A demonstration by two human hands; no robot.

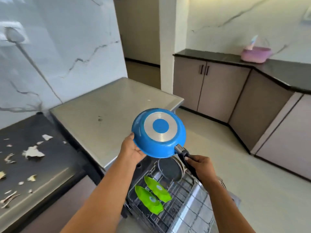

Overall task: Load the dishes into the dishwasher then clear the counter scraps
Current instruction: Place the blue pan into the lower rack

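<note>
One blue pan [159, 132] is held bottom-up over the rack [178, 195], which carries two green plates [149, 197] and one dark pan [170, 170], left hand [133, 150] cupping its rim, right hand [199, 165] gripping its handle [188, 163].

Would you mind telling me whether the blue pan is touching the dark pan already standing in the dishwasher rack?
Apart. The head view shows the blue pan held up in both hands, with open space between its rim and the dark pan below.
</note>
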